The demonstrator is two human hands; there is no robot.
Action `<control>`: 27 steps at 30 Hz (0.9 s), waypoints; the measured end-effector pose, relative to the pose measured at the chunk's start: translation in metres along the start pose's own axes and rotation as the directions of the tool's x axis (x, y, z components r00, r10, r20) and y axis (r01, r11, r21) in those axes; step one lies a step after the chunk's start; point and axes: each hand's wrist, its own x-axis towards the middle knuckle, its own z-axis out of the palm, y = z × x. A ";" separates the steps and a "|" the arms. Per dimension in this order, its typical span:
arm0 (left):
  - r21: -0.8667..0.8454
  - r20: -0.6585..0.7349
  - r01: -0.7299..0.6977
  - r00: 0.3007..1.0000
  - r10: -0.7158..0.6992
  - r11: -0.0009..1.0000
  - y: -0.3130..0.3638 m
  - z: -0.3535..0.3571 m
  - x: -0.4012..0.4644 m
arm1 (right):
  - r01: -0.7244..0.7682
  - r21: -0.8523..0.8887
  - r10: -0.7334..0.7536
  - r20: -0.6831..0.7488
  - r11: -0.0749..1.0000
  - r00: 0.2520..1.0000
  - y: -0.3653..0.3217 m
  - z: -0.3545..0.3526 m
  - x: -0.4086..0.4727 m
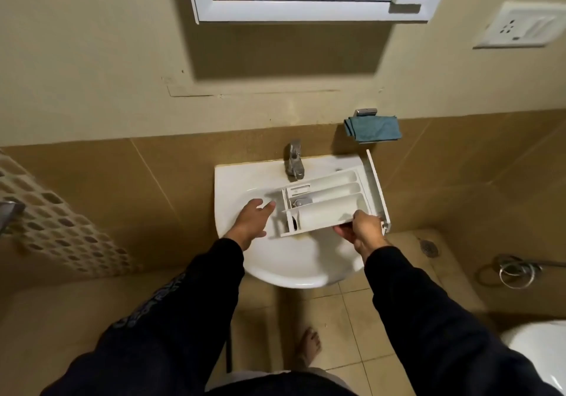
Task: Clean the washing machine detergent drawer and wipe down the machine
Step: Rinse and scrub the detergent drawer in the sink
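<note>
So the detergent drawer (329, 201) is out of the machine and being held over the white sink (232, 181), lying across the basin with its front panel sticking out past the sink's right edge. The right hand (363, 233) grips the near long edge close to that panel end, thumb on top and the other fingers curled underneath. The left hand (252, 219) is at the opposite end, fingers mostly straight and a bit spread, tips just touching or nearly touching the drawer's back end (honestly can't tell if there's real contact, it's slightly blurry there).

What I'd worry about: the whole weight looks like it hangs on that one right-hand pinch. If the plastic gets wet or soapy, my guess is it could slip out from between thumb and fingers and bang into the basin, or tip off past the right fingers onto the tiled floor, where there's a bare foot (309, 345).

The tap (294, 159) sits just beyond the left fingertips, above the drawer's middle. Turn it on hard and water would probably bounce off the compartments onto the dark sleeves.

The teal cloth (372, 129) on the wall holder is up past the right fingers, a reach away, so grabbing it likely means letting go with one hand.
</note>
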 end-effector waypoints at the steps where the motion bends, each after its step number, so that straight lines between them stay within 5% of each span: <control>1: 0.006 0.001 -0.007 1.000 0.007 1.000 0.002 -0.001 -0.002 | 0.021 -0.020 -0.022 -0.025 1.000 0.999 -0.002 -0.003 -0.002; 9: 0.047 0.024 -0.092 0.996 0.091 0.995 0.022 -0.001 -0.009 | 0.147 -0.072 -0.152 -0.064 0.986 0.986 -0.021 -0.019 -0.012; 18: 0.072 0.010 -0.193 0.981 0.193 0.979 0.052 0.008 -0.008 | 0.308 -0.215 -0.306 0.045 0.927 0.951 -0.051 -0.019 -0.016; 23: 0.121 0.007 -0.281 0.959 0.282 0.952 0.080 0.026 -0.011 | 0.439 -0.346 -0.410 0.155 0.830 0.899 -0.078 -0.016 -0.019; 27: 0.166 0.024 -0.373 0.927 0.374 0.913 0.104 0.038 -0.017 | 0.566 -0.547 -0.538 0.233 0.616 0.810 -0.108 -0.012 -0.025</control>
